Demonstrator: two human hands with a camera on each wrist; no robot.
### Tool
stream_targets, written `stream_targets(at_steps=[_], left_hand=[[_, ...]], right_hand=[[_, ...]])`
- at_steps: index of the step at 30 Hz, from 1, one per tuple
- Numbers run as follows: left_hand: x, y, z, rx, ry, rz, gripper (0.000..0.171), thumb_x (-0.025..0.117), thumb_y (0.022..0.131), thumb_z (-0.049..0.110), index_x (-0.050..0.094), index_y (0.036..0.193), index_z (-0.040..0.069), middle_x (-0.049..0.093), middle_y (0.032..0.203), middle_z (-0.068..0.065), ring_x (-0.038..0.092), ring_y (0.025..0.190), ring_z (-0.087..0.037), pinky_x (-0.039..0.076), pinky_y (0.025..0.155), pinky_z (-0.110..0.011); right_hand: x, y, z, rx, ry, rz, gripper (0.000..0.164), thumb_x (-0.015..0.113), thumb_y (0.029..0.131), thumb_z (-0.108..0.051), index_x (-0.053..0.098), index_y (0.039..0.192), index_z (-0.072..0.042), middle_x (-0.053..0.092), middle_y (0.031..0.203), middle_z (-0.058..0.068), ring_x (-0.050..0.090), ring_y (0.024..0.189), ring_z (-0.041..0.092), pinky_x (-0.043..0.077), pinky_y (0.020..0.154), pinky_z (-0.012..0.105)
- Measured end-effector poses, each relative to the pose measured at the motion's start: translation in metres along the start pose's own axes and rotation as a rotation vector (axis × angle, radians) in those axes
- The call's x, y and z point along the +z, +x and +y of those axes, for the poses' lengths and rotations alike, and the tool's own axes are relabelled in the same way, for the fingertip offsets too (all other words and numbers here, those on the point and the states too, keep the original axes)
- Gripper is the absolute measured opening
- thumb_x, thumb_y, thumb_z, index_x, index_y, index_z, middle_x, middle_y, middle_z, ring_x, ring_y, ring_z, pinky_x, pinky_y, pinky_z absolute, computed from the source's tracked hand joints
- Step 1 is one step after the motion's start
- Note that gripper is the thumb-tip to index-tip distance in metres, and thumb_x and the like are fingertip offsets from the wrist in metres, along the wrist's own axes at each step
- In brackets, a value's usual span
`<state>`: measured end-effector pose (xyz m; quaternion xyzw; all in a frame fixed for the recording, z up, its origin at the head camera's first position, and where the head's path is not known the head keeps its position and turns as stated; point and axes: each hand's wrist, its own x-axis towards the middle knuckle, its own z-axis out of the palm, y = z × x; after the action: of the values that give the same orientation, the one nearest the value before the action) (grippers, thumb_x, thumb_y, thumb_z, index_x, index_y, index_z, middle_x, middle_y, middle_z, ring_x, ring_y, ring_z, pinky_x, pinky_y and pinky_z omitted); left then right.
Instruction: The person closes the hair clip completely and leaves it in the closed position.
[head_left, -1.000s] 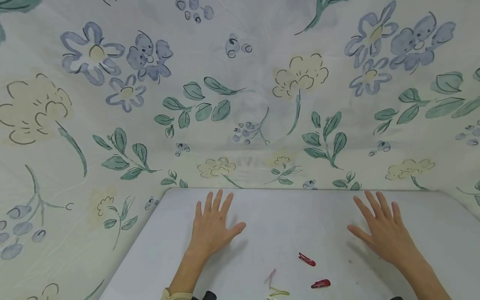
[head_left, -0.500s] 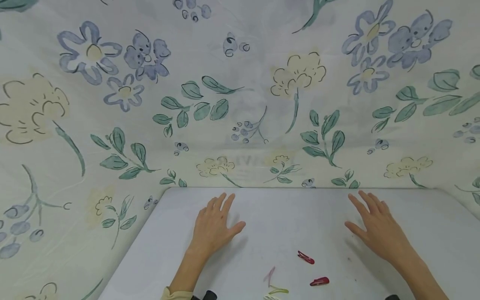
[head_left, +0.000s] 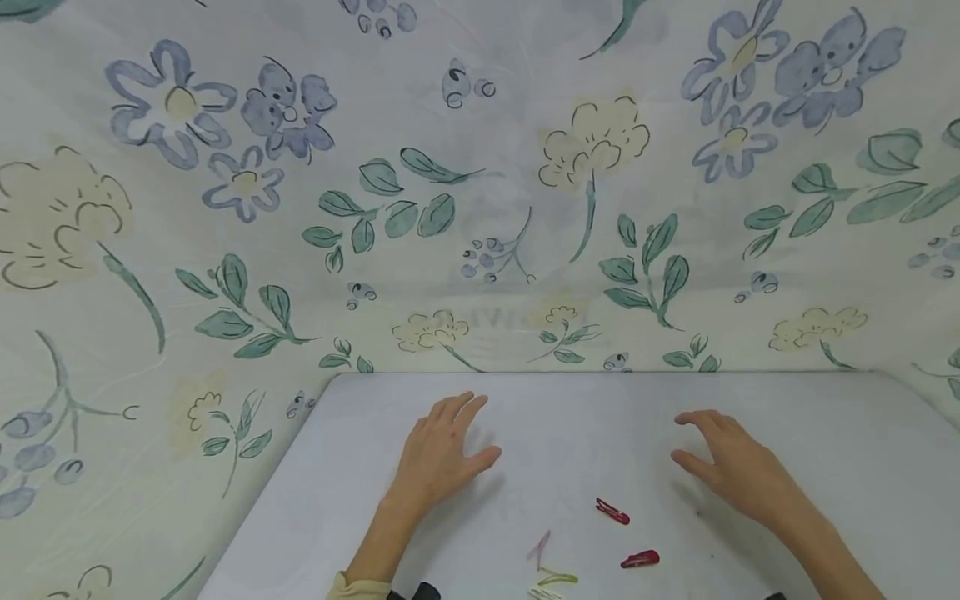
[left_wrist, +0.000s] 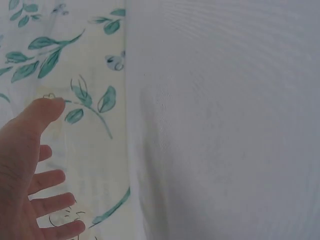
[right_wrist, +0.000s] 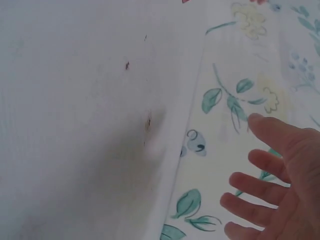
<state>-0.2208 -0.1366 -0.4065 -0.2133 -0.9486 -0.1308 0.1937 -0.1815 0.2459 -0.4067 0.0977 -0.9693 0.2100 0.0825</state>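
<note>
Over the left part of the white table (head_left: pixel 570 433) my left hand (head_left: pixel 438 454) is held with thumb and fingers spread apart, holding nothing. My right hand (head_left: pixel 738 462) hovers over the right part, its fingers loosely bent and nothing in them. Between the hands, nearer to the right one, lie two red hair clips: an open-looking one (head_left: pixel 612 511) and a solid dark-red one (head_left: pixel 641 559). To their left are a thin pale pink hair clip (head_left: pixel 539 546) and a yellow-green one (head_left: pixel 558 577). Each wrist view shows only its own hand, fingers apart.
A pale striped piece (head_left: pixel 544 594) is cut off by the bottom edge of the head view. Flower-printed cloth (head_left: pixel 495 183) rises behind the table and hangs along its left side. Small dark specks (right_wrist: pixel 127 65) mark the tabletop in the right wrist view.
Both hands have moved inward toward each other, and their fingers have gone from straight and widely spread to more bent. The clips have stayed in place.
</note>
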Motion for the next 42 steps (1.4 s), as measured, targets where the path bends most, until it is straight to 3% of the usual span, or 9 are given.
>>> stream_targets(at_steps=[13,20,27,32,36,42], left_hand=[[0.012,0.007,0.016,0.016,-0.176,-0.072,0.061,0.072,0.084,0.046,0.058,0.135,0.017,0.054,0.142,-0.007,0.048,0.132,-0.028,0.047,0.096,-0.052],[0.017,0.014,0.035,0.019,-0.352,-0.207,0.057,0.07,0.086,0.045,0.058,0.136,0.022,0.05,0.147,0.0,0.045,0.137,-0.023,0.041,0.106,-0.05],[0.024,0.026,0.049,0.172,-0.29,-0.321,0.054,0.072,0.086,0.04,0.059,0.134,0.018,0.051,0.145,-0.003,0.046,0.136,-0.022,0.042,0.107,-0.044],[0.03,0.029,0.056,0.186,-0.265,-0.413,0.053,0.072,0.086,0.04,0.06,0.134,0.02,0.051,0.146,-0.001,0.045,0.136,-0.02,0.042,0.108,-0.042],[0.031,0.031,0.061,0.202,-0.26,-0.438,0.052,0.071,0.088,0.041,0.059,0.134,0.02,0.052,0.145,0.0,0.045,0.136,-0.018,0.041,0.109,-0.039],[0.037,0.036,0.069,0.186,-0.363,-0.504,0.049,0.072,0.087,0.039,0.062,0.131,0.02,0.054,0.142,0.002,0.046,0.135,-0.016,0.039,0.11,-0.037]], right_hand=[[0.009,-0.001,-0.008,-0.017,0.013,-0.005,0.048,0.073,0.088,-0.029,0.057,0.13,-0.012,0.058,0.132,0.019,0.053,0.123,0.041,0.049,0.092,0.059],[0.016,-0.005,-0.016,-0.061,0.018,-0.022,0.049,0.078,0.085,-0.025,0.058,0.128,-0.014,0.06,0.129,0.015,0.057,0.119,0.037,0.054,0.086,0.053],[0.023,-0.002,-0.019,-0.067,-0.031,-0.099,0.049,0.079,0.083,-0.026,0.059,0.127,-0.016,0.06,0.128,0.011,0.058,0.117,0.033,0.054,0.088,0.051],[0.022,-0.004,-0.02,-0.074,-0.043,-0.131,0.048,0.079,0.083,-0.026,0.06,0.125,-0.016,0.061,0.126,0.01,0.059,0.117,0.033,0.054,0.089,0.05],[0.019,-0.006,-0.022,-0.075,-0.024,-0.178,0.046,0.079,0.083,-0.028,0.061,0.125,-0.018,0.061,0.126,0.01,0.059,0.117,0.032,0.053,0.09,0.05],[0.021,-0.007,-0.025,-0.07,0.031,-0.234,0.043,0.078,0.084,-0.028,0.062,0.123,-0.021,0.061,0.126,0.004,0.058,0.118,0.029,0.051,0.094,0.051]])
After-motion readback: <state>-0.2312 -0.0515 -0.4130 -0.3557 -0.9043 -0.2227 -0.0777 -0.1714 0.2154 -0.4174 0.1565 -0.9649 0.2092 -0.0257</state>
